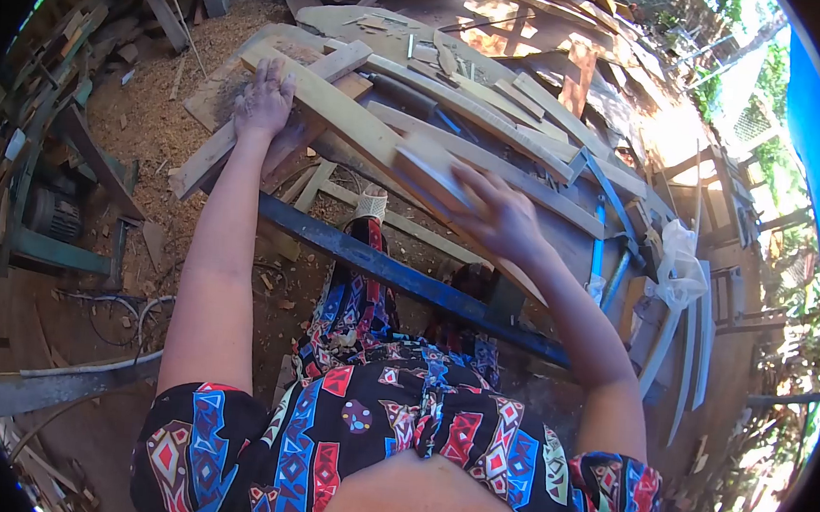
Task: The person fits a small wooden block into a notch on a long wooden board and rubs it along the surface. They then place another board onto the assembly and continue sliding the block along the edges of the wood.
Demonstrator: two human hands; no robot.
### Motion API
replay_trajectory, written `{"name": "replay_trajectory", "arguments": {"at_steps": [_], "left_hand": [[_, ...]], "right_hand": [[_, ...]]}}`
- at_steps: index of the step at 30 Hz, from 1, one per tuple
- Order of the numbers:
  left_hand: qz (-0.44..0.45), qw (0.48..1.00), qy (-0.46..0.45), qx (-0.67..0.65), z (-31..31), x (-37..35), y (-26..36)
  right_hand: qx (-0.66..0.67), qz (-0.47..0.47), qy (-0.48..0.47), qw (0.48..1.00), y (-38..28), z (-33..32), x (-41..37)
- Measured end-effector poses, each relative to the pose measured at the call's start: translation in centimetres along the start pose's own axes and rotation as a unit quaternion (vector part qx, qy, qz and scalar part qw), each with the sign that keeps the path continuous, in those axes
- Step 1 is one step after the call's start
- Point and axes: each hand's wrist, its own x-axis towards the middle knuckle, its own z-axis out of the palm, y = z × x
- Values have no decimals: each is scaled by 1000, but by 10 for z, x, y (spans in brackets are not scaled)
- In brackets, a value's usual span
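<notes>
A long pale wooden plank runs diagonally across the work surface, from the upper left towards my right forearm. Near its far left end, my left hand grips it from above, fingers over the wood. My right hand is closed on a flat block that lies against the middle of the plank. Motion smears this block and the fingertips, so its exact kind and underside cannot be made out. A shorter wood piece crosses beneath the plank close to my left hand.
Several wood strips lie beyond the plank. A blue metal bar runs in front of my legs. At the right are a blue metal frame and a plastic bag. Sawdust and a motor are at left.
</notes>
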Motion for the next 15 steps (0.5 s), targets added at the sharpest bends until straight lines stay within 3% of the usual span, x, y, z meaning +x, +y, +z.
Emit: {"name": "replay_trajectory", "arguments": {"at_steps": [2, 6, 15], "left_hand": [[-4, 1000, -5, 8, -4, -1, 3], [-12, 1000, -20, 12, -4, 0, 2], [-10, 1000, -14, 1, -3, -1, 1]], "right_hand": [[7, -69, 60, 996, -10, 20, 40], [4, -55, 48, 997, -23, 29, 61], [18, 24, 52, 998, 1, -16, -93]]}}
